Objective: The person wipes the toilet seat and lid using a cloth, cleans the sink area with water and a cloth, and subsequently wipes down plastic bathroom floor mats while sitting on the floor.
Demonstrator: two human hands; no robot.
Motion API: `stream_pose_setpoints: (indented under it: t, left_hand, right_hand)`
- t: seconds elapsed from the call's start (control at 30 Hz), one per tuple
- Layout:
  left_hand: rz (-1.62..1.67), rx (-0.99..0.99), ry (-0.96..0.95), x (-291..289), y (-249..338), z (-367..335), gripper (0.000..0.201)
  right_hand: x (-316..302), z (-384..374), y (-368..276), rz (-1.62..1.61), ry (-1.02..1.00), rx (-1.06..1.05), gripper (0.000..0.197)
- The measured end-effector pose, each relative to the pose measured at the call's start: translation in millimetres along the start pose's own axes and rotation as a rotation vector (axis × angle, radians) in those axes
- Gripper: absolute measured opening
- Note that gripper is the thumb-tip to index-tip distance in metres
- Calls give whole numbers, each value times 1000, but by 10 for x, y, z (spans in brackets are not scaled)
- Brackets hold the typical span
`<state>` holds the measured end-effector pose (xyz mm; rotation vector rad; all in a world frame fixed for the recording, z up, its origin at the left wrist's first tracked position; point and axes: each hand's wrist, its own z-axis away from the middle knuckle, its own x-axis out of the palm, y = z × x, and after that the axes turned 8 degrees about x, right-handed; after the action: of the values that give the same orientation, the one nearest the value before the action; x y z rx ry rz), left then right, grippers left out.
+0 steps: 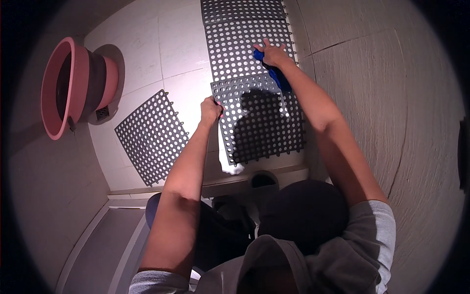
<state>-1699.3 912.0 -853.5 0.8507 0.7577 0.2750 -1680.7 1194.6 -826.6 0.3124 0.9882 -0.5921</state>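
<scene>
My right hand (275, 55) reaches far forward over a dark grey mat (247, 51) with rows of round holes. Its fingers are spread. A blue object (279, 78) with a dark part lies beneath that hand and along its wrist; its kind is unclear. My left hand (210, 111) is closed at the left edge of a nearer mat (259, 132) of the same sort. A bit of pink or red shows at its fingers, but what it belongs to is hidden. My shadow falls across this nearer mat, which meets the farther one edge to edge.
A separate holed mat (152, 139) lies turned at an angle on the white tiles (181, 44) to the left. Beyond it, a pink and grey collapsible basin (73, 88) stands near a floor drain (102, 113). A grey wall (362, 88) rises along the right side.
</scene>
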Motion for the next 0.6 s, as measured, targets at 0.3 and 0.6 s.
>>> stream_pose_setpoints:
  t: [0.3,0.6]
  left_hand:
    - [576,-407,-226,-78,123,-55,12]
    - [860,-438,-441,-420,164,28,25]
  right_hand:
    - [-48,-335,236,150,-74,-118,60]
    - [-239,-398,253,-357,-114,-73,51]
